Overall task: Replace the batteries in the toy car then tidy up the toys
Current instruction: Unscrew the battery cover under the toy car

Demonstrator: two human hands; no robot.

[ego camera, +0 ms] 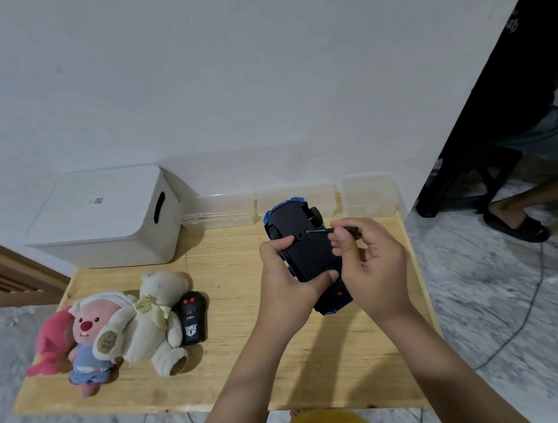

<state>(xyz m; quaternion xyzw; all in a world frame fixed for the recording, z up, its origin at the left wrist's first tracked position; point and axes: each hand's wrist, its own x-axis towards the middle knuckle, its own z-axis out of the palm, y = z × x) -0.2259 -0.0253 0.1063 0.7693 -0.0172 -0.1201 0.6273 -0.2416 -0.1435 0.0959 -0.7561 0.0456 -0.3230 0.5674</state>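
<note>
Nearest, two bare forearms reach out over a low wooden table (237,353). The left hand (286,279) grips the toy car (303,246), which is held upside down above the right half of the table, black underside up, with the thumb pressed on its near end and a finger curled over its left edge. The right hand (372,263) pinches a small screwdriver (328,230) between its fingertips, the thin shaft lying level with its tip at what seems to be a screw hole in the underside. On the left of the table lie a pink plush (84,338), a cream teddy bear (154,314) and a black remote control (192,318), touching one another. Farther back a white lidded box (109,218) stands at the left, and clear plastic containers (295,201) line the wall.
</note>
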